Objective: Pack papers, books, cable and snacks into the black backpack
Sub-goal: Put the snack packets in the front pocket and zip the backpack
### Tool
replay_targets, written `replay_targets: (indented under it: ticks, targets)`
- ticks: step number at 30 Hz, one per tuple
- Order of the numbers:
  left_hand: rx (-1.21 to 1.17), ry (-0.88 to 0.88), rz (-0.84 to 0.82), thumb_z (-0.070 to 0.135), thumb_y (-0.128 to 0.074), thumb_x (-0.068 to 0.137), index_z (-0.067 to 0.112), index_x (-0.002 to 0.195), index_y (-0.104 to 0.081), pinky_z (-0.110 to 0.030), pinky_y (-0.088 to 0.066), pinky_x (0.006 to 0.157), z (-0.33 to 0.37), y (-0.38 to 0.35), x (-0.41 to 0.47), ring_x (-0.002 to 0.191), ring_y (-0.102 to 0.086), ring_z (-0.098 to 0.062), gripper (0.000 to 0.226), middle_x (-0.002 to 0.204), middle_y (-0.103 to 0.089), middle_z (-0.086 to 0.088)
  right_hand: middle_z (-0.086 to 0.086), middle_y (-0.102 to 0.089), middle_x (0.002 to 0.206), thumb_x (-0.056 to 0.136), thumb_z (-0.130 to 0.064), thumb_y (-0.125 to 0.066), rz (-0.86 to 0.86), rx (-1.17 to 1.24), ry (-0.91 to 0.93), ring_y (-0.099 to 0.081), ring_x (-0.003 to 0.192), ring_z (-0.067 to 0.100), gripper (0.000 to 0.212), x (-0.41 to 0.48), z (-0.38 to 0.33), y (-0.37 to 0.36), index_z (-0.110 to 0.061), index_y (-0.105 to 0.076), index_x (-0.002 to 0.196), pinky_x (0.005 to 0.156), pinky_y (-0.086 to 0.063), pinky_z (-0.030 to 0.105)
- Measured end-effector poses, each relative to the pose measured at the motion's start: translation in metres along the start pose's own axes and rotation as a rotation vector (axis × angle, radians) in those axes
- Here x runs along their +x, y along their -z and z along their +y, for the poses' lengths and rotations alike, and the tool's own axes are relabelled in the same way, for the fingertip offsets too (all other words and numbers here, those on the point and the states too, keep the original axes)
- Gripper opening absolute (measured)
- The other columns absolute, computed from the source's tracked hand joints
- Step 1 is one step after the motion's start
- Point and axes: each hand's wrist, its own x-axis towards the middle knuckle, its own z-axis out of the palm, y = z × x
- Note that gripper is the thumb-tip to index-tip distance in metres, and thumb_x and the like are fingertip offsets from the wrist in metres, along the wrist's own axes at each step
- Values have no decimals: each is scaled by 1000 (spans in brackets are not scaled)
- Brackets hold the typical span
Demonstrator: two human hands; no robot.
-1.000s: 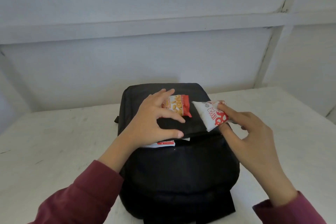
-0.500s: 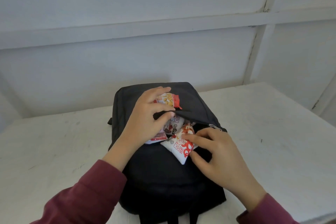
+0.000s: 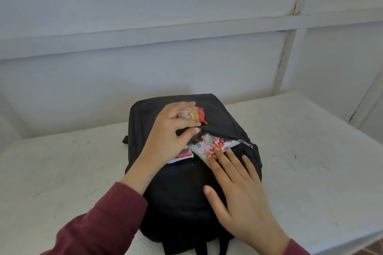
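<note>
The black backpack (image 3: 178,196) lies flat on the white table (image 3: 62,163), its front pocket unzipped. My left hand (image 3: 165,141) pinches the pocket's upper flap and lifts it; an orange-and-red snack packet (image 3: 192,114) lies under its fingers on the bag. A white-and-red snack packet (image 3: 209,147) sits halfway in the pocket opening, with another white packet (image 3: 182,154) beside it under my left hand. My right hand (image 3: 238,190) lies flat on the bag with fingers spread, fingertips touching the white-and-red packet.
A pale panelled wall (image 3: 186,47) runs right behind the table. The pocket's zip pull (image 3: 245,143) rests at the right end of the opening. The backpack straps (image 3: 207,247) hang over the near table edge.
The white-and-red packet went from the bag's top into the pocket opening. My right hand let go of it and flattened on the bag. My left hand lifted the flap.
</note>
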Motion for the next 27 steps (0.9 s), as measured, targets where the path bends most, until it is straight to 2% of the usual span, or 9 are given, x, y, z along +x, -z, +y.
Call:
replay_targets:
  ticks: [2,5,7,12,14,16,20,23,27]
  targets:
    - [-2,-10,6,19,-69,78,20,92,-75,-35,-36,103,1,0,0,121,-41,-6,15,126,-51,14,0,-51,139,97,-53,-13,-75,-36,-20,-44,131,20,63,5,3,-4,-18,-50,135,106,-23,42]
    - [-3,-10,21,15,-71,78,20,92,-75,-27,-32,102,1,0,1,120,-38,-1,15,125,-50,15,0,-54,136,98,-54,-10,-144,-99,-48,-48,128,19,66,16,5,-12,-17,-52,133,112,-30,42]
    - [-2,-8,25,15,-71,79,20,92,-75,-24,-31,101,1,0,1,119,-38,0,15,124,-51,15,0,-55,134,98,-54,-9,-167,-107,-64,-50,126,19,67,23,6,-14,-18,-53,132,105,-31,46]
    - [4,-8,26,15,-71,78,20,91,-75,-24,-32,100,-1,-1,-2,118,-39,0,14,122,-50,16,3,-55,134,98,-48,-15,-105,-55,-48,-49,126,23,59,17,0,-10,-18,-52,132,112,-28,41]
    - [5,5,22,15,-72,77,20,92,-75,-23,-32,99,-1,-2,-3,117,-38,0,15,122,-50,16,3,-58,130,97,-44,-25,-59,7,-21,-52,123,22,51,8,-1,-7,-18,-56,127,107,-26,38]
    - [2,11,21,15,-72,77,19,92,-75,-22,-31,99,0,-2,-4,116,-37,2,15,121,-49,17,-1,-59,128,97,-45,-23,-98,45,11,-52,122,17,52,6,1,-4,-19,-58,125,107,-26,35]
    - [-5,9,30,17,-70,78,18,90,-75,-28,-36,98,0,-3,-4,117,-39,-1,13,121,-50,16,-4,-50,140,99,-50,-13,-245,-14,74,-41,132,13,59,16,5,-10,-20,-45,139,109,-17,37]
    - [-8,13,38,23,-66,78,18,91,-75,-25,-38,97,0,-3,-4,117,-40,-2,16,121,-51,15,-3,-47,142,98,-52,-11,-294,-9,72,-39,134,12,61,28,2,-15,-20,-41,142,111,-11,38]
    - [-10,-2,52,22,-67,78,19,92,-75,-27,-39,97,0,-3,-3,117,-42,-3,16,121,-51,15,-5,-29,152,91,-60,4,-280,58,93,-18,142,7,73,44,-1,-20,-24,-23,148,115,11,34]
